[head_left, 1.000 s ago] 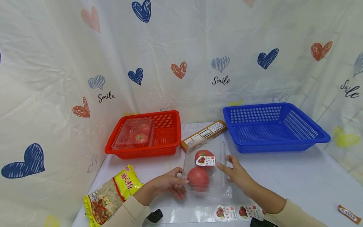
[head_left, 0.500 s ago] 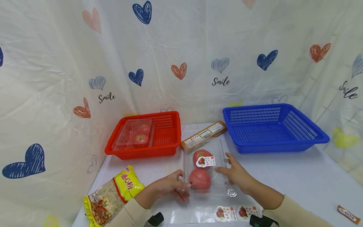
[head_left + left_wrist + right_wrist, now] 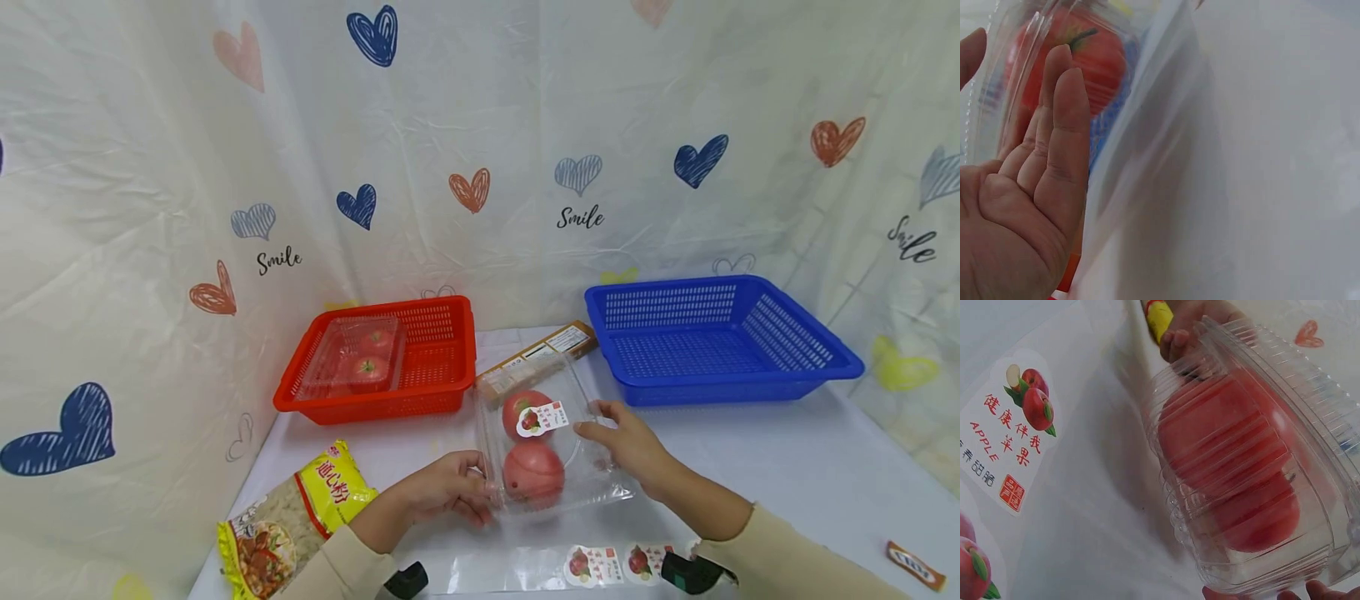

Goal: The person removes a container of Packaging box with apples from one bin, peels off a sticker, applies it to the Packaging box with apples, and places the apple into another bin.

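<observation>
Both hands hold a clear plastic clamshell box (image 3: pixel 583 471), tilted, above the middle of the table. Two red fruits (image 3: pixel 533 471) lie inside, and a white fruit-print sticker (image 3: pixel 543 418) is on its lid. My left hand (image 3: pixel 452 485) grips the left edge, thumb and fingers on either side; the left wrist view shows its fingers (image 3: pixel 1070 125) extended along the box. On the right edge, my right hand (image 3: pixel 630 442) grips with the thumb over the lid; only its fingertips (image 3: pixel 1316 590) show in the right wrist view. A sticker strip (image 3: pixel 510 568) lies below.
A red basket (image 3: pixel 442 354) at back left holds another fruit box (image 3: pixel 326 358). A blue basket (image 3: pixel 720 392) stands at back right, with a brown carton (image 3: pixel 566 337) between them. A yellow food bag (image 3: pixel 296 517) lies at left, a small orange-wrapped bar (image 3: pixel 915 566) at far right.
The box has turned counter-clockwise in the head view, its far end swinging left and its near right corner rising. Both hands have stayed on it, shifting slightly.
</observation>
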The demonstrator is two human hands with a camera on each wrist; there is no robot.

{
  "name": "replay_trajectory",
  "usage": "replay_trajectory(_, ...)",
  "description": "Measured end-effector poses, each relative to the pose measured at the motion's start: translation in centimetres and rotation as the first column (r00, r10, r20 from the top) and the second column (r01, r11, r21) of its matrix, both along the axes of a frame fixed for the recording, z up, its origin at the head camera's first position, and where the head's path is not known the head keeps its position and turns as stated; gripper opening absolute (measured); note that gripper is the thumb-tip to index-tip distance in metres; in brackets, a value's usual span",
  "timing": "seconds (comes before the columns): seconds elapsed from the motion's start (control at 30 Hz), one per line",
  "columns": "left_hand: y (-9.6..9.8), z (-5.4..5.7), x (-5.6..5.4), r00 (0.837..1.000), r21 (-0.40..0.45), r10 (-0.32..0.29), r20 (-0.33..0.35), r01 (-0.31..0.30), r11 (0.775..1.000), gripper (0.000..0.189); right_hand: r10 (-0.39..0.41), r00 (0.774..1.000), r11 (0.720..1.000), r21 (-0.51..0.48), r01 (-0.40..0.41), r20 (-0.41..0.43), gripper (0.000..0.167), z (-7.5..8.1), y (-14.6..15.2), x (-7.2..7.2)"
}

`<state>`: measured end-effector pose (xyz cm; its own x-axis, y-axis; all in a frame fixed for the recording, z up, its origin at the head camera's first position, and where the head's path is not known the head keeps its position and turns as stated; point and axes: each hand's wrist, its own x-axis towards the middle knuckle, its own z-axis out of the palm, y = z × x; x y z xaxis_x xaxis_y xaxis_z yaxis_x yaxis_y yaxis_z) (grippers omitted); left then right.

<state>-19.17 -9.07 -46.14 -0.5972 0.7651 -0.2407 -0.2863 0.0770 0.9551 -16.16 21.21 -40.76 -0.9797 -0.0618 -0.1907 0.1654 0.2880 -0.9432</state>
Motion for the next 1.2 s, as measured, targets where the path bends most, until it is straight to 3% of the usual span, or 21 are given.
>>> replay_trajectory(0.2,0.2,0.0,-0.9,0.995,0.012,-0.032,-0.092,0.033,0.999,0.027,0.027,0.999,1.0,0.011,-0.027,-0.026,0.07,1.1,0.9,-0.4)
replay_trajectory(0.47,2.0,0.2,-3.5,0.982,-0.006,-0.074,-0.172,0.074,0.997,0.028,0.048,0.997,0.998,-0.042,-0.051,-0.052,0.069,2.5,3.1,-0.9)
replay_trajectory(0.87,6.4,-1.5,-6.9,0.983,-0.101,-0.063,-0.173,0.046,0.994,0.029,0.098,0.983,0.995,0.001,-0.099,-0.155,0.056,5.3,7.2,-1.2)
replay_trajectory(1.07,9.5,-1.0,-7.8,0.981,-0.107,-0.057,-0.186,0.038,0.994,0.027,0.082,0.99,0.995,-0.046,-0.088,-0.114,0.052,8.0,9.8,-1.7)
replay_trajectory(1.2,12.1,-0.6,-8.3,0.989,-0.07,0.019,-0.147,-0.03,0.997,0.026,0.062,0.993,0.996,-0.053,-0.068,-0.104,0.045,9.3,11.6,-2.1)
